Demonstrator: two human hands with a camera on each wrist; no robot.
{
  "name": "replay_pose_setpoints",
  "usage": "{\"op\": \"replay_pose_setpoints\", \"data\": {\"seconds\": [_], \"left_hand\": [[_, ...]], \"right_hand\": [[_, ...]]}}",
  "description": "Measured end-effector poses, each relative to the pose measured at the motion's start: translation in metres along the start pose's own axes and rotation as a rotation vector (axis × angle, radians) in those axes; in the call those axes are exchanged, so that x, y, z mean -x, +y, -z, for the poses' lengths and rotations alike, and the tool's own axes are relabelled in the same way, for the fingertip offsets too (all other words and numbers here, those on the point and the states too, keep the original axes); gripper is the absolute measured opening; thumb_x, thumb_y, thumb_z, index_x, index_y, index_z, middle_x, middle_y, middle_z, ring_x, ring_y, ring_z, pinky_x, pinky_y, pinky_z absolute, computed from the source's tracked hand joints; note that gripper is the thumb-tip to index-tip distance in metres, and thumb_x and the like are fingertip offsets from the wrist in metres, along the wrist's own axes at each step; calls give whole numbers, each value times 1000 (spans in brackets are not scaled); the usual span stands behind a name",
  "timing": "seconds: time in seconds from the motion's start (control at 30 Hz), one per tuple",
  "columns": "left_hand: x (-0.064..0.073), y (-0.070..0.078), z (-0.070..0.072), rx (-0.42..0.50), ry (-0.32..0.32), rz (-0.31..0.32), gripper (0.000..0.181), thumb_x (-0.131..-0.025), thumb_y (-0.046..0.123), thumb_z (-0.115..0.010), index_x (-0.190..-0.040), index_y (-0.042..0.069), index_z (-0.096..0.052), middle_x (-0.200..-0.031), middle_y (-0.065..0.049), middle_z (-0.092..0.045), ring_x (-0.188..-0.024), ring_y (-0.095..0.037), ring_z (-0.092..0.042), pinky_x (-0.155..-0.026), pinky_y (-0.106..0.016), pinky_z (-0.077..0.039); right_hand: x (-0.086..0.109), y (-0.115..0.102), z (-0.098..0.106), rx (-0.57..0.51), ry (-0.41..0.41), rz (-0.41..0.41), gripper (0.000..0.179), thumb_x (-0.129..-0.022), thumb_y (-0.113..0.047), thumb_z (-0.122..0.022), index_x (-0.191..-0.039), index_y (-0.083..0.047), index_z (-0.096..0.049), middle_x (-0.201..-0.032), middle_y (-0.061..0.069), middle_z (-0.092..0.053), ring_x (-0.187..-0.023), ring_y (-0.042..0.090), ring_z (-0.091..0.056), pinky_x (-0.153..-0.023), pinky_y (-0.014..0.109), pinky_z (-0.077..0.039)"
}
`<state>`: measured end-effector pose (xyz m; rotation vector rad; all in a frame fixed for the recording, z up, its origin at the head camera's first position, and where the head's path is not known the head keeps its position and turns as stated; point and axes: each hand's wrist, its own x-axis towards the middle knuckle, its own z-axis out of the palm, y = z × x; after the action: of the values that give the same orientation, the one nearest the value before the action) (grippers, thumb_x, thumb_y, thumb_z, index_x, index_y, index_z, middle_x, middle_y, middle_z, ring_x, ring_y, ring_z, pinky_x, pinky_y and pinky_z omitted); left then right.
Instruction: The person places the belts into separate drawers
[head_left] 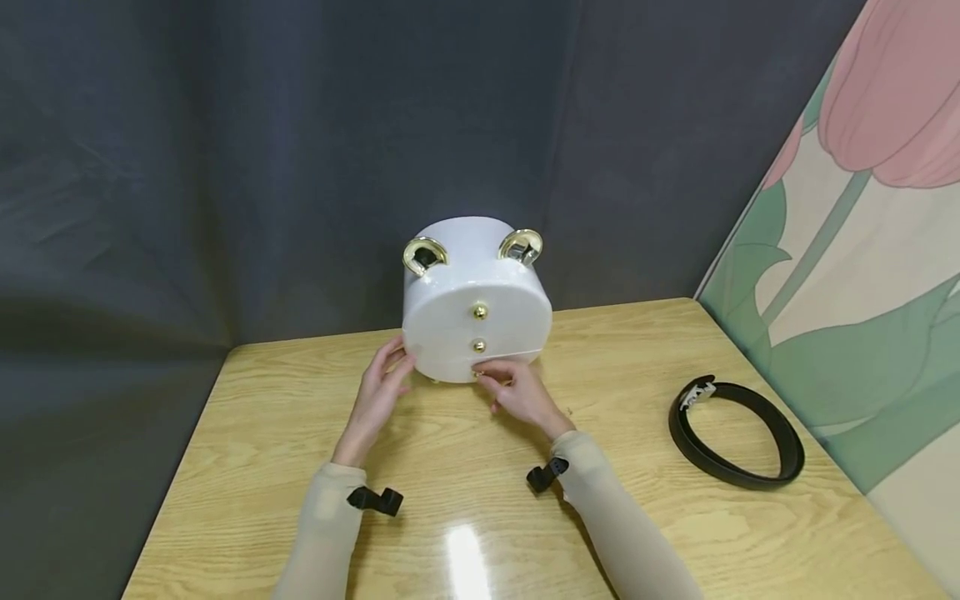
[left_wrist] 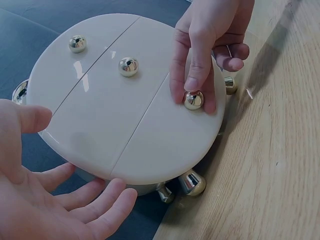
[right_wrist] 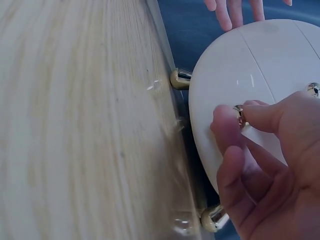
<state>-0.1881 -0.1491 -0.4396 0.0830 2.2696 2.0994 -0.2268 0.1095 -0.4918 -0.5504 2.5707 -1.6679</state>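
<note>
A white rounded drawer box [head_left: 442, 321] stands at the back of the table, with two gold ear-shaped pieces on top. Its front has seams between drawers and a column of gold ball knobs. My right hand [head_left: 522, 397] pinches the lowest knob [left_wrist: 193, 100] between thumb and fingers. At the box's lower left side is my left hand [head_left: 377, 402], its fingers spread and slightly bent; fingertips lie at the edge of the box in the left wrist view. Gold feet [left_wrist: 192, 183] show under the box.
To the right on the wooden table [head_left: 262, 467] lies a coiled black belt [head_left: 783, 442] with a silver buckle. A dark curtain [head_left: 337, 150] hangs behind the table, and a flower-patterned panel [head_left: 825, 317] borders its right side.
</note>
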Motion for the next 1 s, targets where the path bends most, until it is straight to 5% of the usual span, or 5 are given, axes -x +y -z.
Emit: {"op": "replay_pose_setpoints", "data": {"seconds": [0.27, 0.87, 1.0], "left_hand": [[1, -1, 2, -2, 5, 5, 60, -113, 33, -52, -167, 13, -33, -166, -19, -41, -147, -41, -47, -118, -67, -42], [-1, -2, -2, 10, 37, -22, 57, -113, 30, -53, -165, 12, -37, -164, -19, -45, -144, -40, -51, -117, -67, -42], [-1, -2, -1, 8, 41, -23, 57, -113, 29, -52, -165, 10, -36, -164, -20, -44, -144, -41, -51, -117, -67, -42]], "right_hand": [[2, 5, -1, -75, -6, -30, 27, -103, -7, -70, -129, -5, -77, -133, 19, -74, -55, 28, -70, -53, 25, -57], [1, 9, -2, -187, 17, -82, 29, -102, -8, -71, -130, -2, -75, -127, 23, -75, -49, 13, -64, -45, 20, -46], [0, 7, -2, -211, 20, -83, 29, -102, -6, -70, -131, 1, -74, -128, 25, -74, -50, 21, -66, -46, 22, -48]]}}
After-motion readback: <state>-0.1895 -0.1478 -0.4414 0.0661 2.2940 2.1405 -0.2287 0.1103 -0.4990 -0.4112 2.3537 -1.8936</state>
